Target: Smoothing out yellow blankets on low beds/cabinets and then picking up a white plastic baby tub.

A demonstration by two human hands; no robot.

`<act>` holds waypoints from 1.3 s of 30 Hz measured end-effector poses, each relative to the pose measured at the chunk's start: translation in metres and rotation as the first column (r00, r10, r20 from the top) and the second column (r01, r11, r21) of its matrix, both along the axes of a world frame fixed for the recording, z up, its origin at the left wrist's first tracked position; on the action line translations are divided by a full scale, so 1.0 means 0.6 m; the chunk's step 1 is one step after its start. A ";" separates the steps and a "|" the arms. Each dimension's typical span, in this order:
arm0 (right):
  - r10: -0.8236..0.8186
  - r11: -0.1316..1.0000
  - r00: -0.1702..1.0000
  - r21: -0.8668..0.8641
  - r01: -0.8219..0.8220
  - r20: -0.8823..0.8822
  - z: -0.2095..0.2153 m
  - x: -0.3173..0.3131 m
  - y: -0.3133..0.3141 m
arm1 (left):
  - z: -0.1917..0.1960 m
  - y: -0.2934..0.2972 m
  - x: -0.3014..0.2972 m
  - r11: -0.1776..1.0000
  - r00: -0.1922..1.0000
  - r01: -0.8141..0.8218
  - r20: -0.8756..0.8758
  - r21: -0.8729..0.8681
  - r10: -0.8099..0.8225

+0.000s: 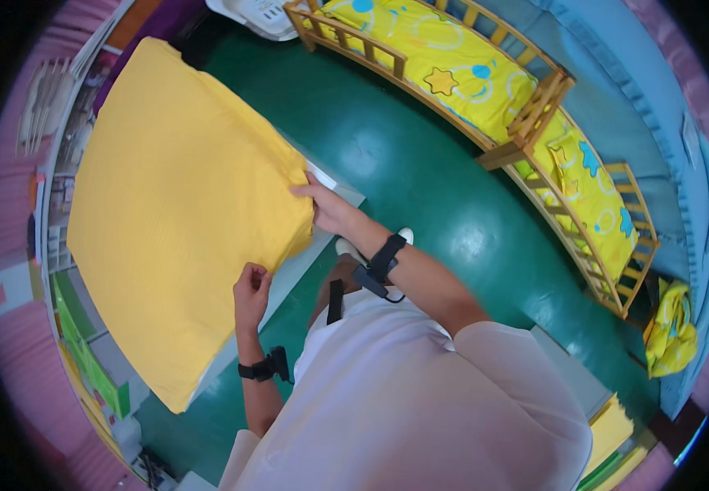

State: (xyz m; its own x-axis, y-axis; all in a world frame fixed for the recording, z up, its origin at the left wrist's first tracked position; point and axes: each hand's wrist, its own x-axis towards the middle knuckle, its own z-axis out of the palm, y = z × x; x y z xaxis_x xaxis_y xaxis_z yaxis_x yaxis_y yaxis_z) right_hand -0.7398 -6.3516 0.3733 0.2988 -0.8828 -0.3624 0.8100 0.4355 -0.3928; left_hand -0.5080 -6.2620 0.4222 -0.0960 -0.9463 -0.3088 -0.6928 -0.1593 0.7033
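Observation:
A plain yellow fitted sheet (174, 196) covers a large flat slab like a mattress or tabletop to my left. Its near right corner is bunched, and a pale edge of the slab's support shows below it. At that corner my right hand (330, 209) is closed on the cloth, thumb on top, with the other fingers partly hidden underneath. Farther along the near edge, my left hand (249, 296) has its fingers curled in a pinch at the sheet's border. Both wrists wear black straps with small devices.
Wooden railed child beds (526, 147) with yellow patterned bedding stand at the right, beside blue padding (681, 164). White plastic items (260, 16) lie at the far end. Shelves (64, 196) and a green panel (92, 352) border the left. Shiny green floor (420, 188) lies between.

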 end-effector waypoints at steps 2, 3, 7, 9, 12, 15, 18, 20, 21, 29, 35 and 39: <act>0.040 0.995 0.970 0.080 -0.061 0.242 -0.016 0.009 -0.012 | 0.011 -0.008 -0.024 0.997 1.000 -0.026 0.014 -0.067 0.027; 0.069 0.987 0.966 0.124 -0.102 0.248 -0.030 0.018 -0.019 | 0.015 -0.013 -0.039 0.995 0.995 -0.019 0.095 -0.097 0.028; 0.178 0.964 0.965 0.161 -0.210 0.194 -0.048 0.029 -0.034 | 0.003 -0.025 -0.069 0.967 0.938 0.061 0.347 -0.247 0.030; 0.259 0.931 0.953 0.222 -0.290 0.158 -0.059 0.026 -0.047 | -0.006 -0.039 -0.085 0.941 0.889 0.134 0.457 -0.310 0.024; 0.456 0.877 0.887 0.135 -0.461 0.067 -0.055 0.018 -0.078 | -0.029 -0.051 -0.077 0.895 0.864 0.224 0.503 -0.385 0.000; 0.428 0.897 0.899 0.164 -0.410 -0.094 -0.022 0.021 -0.097 | -0.044 -0.071 -0.069 0.742 0.873 0.259 0.478 -0.618 0.093; 0.247 0.968 0.918 0.127 -0.217 -0.310 -0.048 0.022 -0.122 | -0.030 -0.108 -0.089 0.702 0.857 0.319 0.510 -0.637 0.073; 0.282 0.918 0.669 -0.009 -0.397 -0.687 -0.068 0.001 -0.159 | -0.032 -0.126 -0.093 0.710 0.862 0.313 0.502 -0.631 0.066; 0.287 0.915 0.663 -0.008 -0.404 -0.691 -0.078 -0.006 -0.167 | -0.034 -0.134 -0.096 0.716 0.864 0.322 0.501 -0.619 0.045; 0.512 0.786 0.594 0.061 -0.615 -0.620 -0.060 -0.051 -0.173 | -0.083 -0.156 -0.122 0.821 0.850 0.311 0.526 -0.478 -0.016; -0.023 0.246 -0.361 0.345 -0.906 -0.932 0.030 -0.127 -0.227 | -0.033 -0.193 -0.153 0.939 0.828 0.298 0.536 -0.171 -0.165; -0.039 0.337 -0.253 0.226 -0.914 -0.967 0.005 -0.210 -0.309 | 0.012 -0.232 -0.205 0.961 0.746 0.197 0.606 0.193 -0.275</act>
